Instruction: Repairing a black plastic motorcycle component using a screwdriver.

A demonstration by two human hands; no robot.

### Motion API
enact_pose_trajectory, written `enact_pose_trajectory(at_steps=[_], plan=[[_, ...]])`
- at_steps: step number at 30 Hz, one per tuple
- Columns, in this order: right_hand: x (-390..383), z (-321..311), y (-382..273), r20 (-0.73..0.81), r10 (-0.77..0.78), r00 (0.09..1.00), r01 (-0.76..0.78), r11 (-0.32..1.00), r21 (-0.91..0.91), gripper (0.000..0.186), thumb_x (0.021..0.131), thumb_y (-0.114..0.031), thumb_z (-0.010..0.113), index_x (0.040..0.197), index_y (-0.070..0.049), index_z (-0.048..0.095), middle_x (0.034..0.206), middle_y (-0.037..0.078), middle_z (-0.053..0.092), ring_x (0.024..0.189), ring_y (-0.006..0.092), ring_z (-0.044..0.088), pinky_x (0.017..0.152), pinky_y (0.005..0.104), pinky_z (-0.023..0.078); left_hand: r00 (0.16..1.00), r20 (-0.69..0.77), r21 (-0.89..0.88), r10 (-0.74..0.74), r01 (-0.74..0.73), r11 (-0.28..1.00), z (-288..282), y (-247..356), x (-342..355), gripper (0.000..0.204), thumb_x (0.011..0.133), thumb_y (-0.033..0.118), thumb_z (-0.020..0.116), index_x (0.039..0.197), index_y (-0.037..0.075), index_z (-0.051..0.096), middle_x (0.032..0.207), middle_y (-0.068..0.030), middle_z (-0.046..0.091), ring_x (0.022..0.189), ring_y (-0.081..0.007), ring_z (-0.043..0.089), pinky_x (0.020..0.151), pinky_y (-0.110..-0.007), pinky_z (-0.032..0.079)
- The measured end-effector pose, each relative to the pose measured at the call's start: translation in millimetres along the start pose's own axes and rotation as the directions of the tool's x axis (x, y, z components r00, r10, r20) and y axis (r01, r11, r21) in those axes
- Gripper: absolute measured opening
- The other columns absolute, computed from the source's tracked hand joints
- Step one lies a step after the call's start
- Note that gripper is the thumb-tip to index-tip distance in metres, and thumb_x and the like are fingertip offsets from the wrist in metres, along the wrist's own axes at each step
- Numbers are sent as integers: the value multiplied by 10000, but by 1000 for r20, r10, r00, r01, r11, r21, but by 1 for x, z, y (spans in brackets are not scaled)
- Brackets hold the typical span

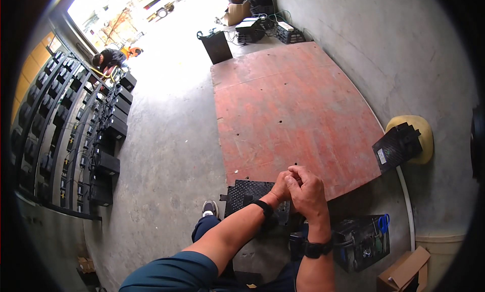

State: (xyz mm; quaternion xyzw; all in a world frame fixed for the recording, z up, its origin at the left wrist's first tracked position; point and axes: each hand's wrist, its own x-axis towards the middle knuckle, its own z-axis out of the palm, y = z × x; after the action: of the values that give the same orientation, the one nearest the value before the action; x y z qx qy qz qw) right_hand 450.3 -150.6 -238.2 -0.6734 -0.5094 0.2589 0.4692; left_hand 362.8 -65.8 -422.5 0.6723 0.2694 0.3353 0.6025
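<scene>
My left hand (283,186) and my right hand (308,193) meet in front of me, above the near edge of a worn red board (283,105). Both are closed, with the fingers curled against each other. Whatever they hold, if anything, is hidden between them. Beneath my left wrist lies a black panel with a dimpled surface (245,191), partly covered by my forearm. Right of my right forearm sits a black open box (353,246) with tools in it. Blue-handled scissors (384,223) rest at its far right corner.
A black plate (396,148) leans on a yellow rounded object (427,140) by the wall. An opened cardboard box (404,272) stands near right. Racks of black units (65,130) line the left; a person (108,59) bends beyond them. Black crates with cables (250,29) stand far back.
</scene>
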Motion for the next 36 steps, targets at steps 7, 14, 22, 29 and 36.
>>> enact_pose_trajectory(at_steps=[7,14,22,29,36], plan=[[-1,4,7,1,-5,1000,5,1000,9,245,906,-121,678,1104,24,677,974,204,726,879,293,732,778,364,574,994,111,-63,23,-16,998,-7,19,4,202,795,95,765,977,38,698,900,-75,707,843,-132,646,784,-301,540],[-3,6,11,-17,-12,1000,12,1000,-5,243,901,-117,685,1109,8,681,938,194,718,845,291,723,751,370,566,950,306,-164,-52,106,981,-20,15,10,190,843,100,737,1011,27,685,929,-58,709,897,-75,600,802,-300,534],[-6,5,8,-47,-22,999,21,999,-36,233,886,-91,681,1106,-14,670,929,199,707,856,352,708,742,402,556,913,408,-14,-17,25,1000,-32,33,15,151,849,120,723,957,29,669,875,-46,703,844,-75,579,749,-311,531],[-5,3,17,-95,-45,994,41,998,-41,226,881,-86,675,1097,-20,665,924,204,705,860,374,704,733,416,556,872,489,-44,-29,58,997,-29,38,25,136,826,100,731,934,42,673,875,-28,697,845,-91,594,754,-312,532],[0,10,25,-52,13,999,-16,999,-51,218,893,-139,642,1091,-54,669,971,213,704,919,411,683,765,454,554,771,637,-13,-19,36,999,-41,35,37,214,784,95,759,981,52,685,946,-66,700,928,-129,633,815,-322,533]])
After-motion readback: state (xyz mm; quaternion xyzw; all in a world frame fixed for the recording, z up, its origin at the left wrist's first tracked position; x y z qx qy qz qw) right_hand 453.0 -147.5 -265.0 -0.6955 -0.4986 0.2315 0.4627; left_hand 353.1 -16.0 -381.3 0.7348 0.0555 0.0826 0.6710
